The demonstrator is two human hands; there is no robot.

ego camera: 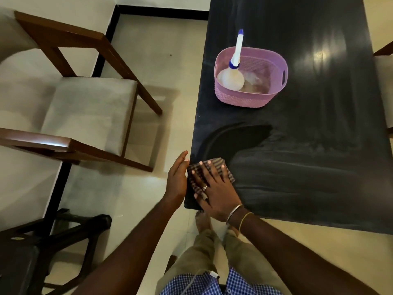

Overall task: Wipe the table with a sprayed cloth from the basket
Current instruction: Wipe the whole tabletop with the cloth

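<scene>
A folded checked cloth (224, 167) lies flat at the near left corner of the black table (308, 156). My right hand (214, 188) presses down on it with fingers spread. My left hand (177, 177) is held open and upright just off the table's left edge, beside the cloth, holding nothing. Wet streaks and a darker arc mark the tabletop beyond the cloth. Farther back stands a pink plastic basket (246, 96) with a white spray bottle (232, 75) leaning in it, its blue-tipped nozzle pointing up.
A wooden chair (85, 107) with a pale cushion stands left of the table on the tiled floor. A dark plastic chair (53, 241) is at the lower left. Another chair's edge (385, 67) shows at the right. My feet are under the table's near edge.
</scene>
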